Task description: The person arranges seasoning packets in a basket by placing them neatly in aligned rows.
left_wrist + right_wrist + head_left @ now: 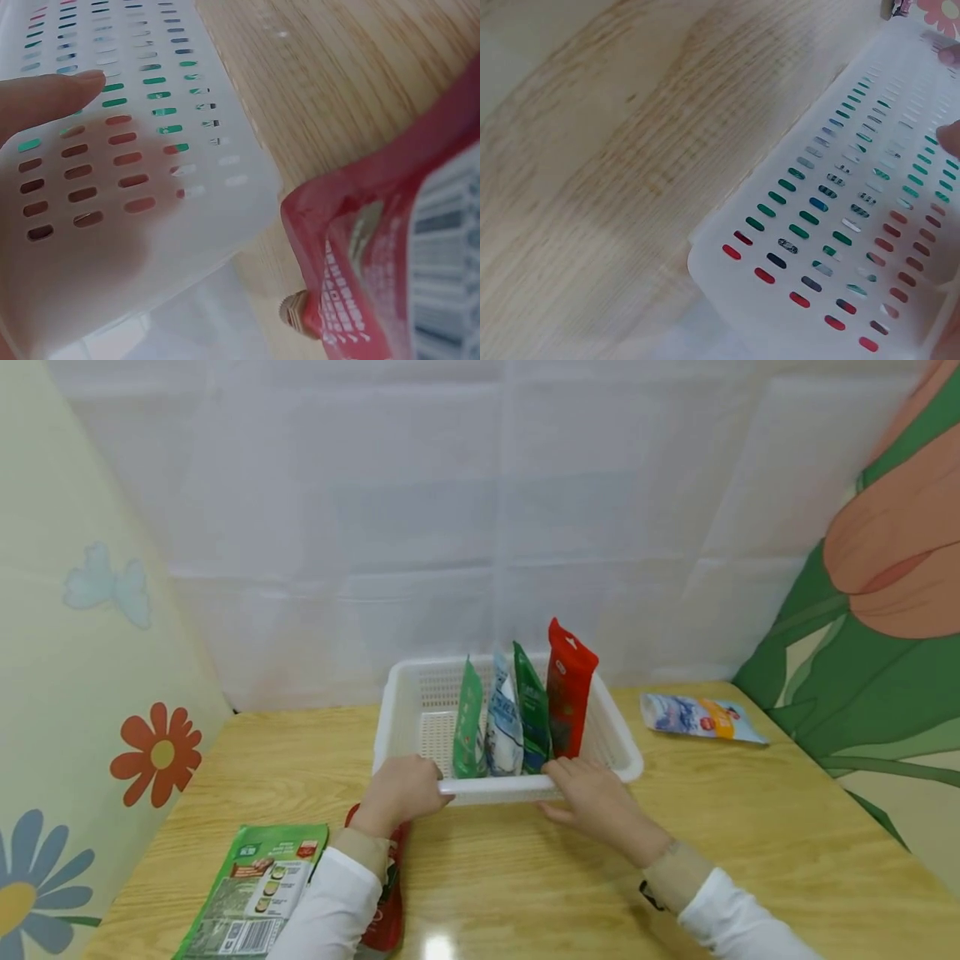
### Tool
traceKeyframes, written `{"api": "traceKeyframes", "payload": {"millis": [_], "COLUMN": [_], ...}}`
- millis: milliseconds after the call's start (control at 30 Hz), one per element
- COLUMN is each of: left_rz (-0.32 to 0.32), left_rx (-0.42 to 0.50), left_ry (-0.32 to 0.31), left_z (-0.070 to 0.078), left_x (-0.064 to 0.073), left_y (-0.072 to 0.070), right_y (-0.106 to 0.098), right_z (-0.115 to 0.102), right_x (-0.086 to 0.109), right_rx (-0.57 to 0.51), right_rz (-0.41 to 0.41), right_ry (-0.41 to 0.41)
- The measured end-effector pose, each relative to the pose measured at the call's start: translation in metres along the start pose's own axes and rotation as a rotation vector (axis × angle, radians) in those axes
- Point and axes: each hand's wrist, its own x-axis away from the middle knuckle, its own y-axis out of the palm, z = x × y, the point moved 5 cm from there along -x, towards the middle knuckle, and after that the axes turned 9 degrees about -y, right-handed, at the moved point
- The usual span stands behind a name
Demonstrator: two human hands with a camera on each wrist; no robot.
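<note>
A white perforated plastic basket (498, 789) sits on the table with its front rim towards me. My left hand (401, 789) grips that rim near the left corner, and the thumb (56, 97) lies along the slotted wall in the left wrist view. Further right, my right hand (596, 797) holds the same rim, fingers over the inside. Inside stand several packets in a row: a light green one (469, 722), a pale blue and white one (505, 727), a dark green one (532, 710) and a tall red one (570, 689). The basket's left part holds nothing.
A green printed pouch (258, 893) lies flat at the front left. Partly under my left forearm is a red pouch (386, 918). At the back right lies a blue, white and orange packet (705, 718). White sheeting (450, 527) hangs behind the table.
</note>
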Motion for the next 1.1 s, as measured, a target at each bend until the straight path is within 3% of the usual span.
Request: {"api": "traceKeyframes", "payload": {"millis": [200, 267, 367, 433, 467, 533, 667, 733, 800, 900, 967, 1100], "left_rz": [0.010, 0.014, 0.014, 0.013, 0.014, 0.016, 0.010, 0.003, -0.002, -0.012, -0.017, -0.037], "left_rx": [0.000, -0.002, -0.008, -0.008, -0.010, -0.009, -0.006, -0.003, -0.001, 0.000, -0.001, 0.012], "left_ry": [-0.005, -0.008, -0.009, -0.011, -0.009, -0.007, -0.011, -0.019, -0.023, -0.022, -0.023, -0.029], "left_z": [0.000, -0.001, -0.002, -0.003, -0.003, -0.002, -0.002, -0.003, -0.003, -0.003, -0.003, -0.001], "left_x": [-0.001, -0.001, -0.001, -0.002, -0.002, -0.001, -0.002, -0.002, -0.002, -0.002, -0.002, -0.002], "left_y": [0.000, 0.000, 0.000, 0.001, 0.001, 0.000, -0.002, -0.002, -0.003, -0.002, -0.002, 0.001], "right_y": [-0.003, -0.003, -0.005, -0.011, -0.015, -0.027, -0.045, -0.046, -0.040, -0.023, -0.011, 0.008], "right_z": [0.001, 0.001, 0.004, 0.009, 0.014, 0.029, 0.075, 0.104, 0.132, 0.165, 0.178, 0.191], "right_x": [0.000, -0.002, -0.002, -0.001, 0.000, 0.003, 0.016, 0.025, 0.036, 0.055, 0.067, 0.085], "right_rx": [0.010, -0.011, -0.160, -0.259, -0.294, -0.305, -0.150, -0.093, -0.075, -0.070, -0.059, -0.046], "right_rz": [0.028, 0.001, -0.093, -0.102, -0.080, 0.069, 0.404, 0.450, 0.370, 0.143, 0.027, -0.088], "right_ry": [-0.037, -0.032, 0.044, 0.106, 0.137, 0.146, 0.206, 0.303, 0.425, 0.553, 0.566, 0.539]}}
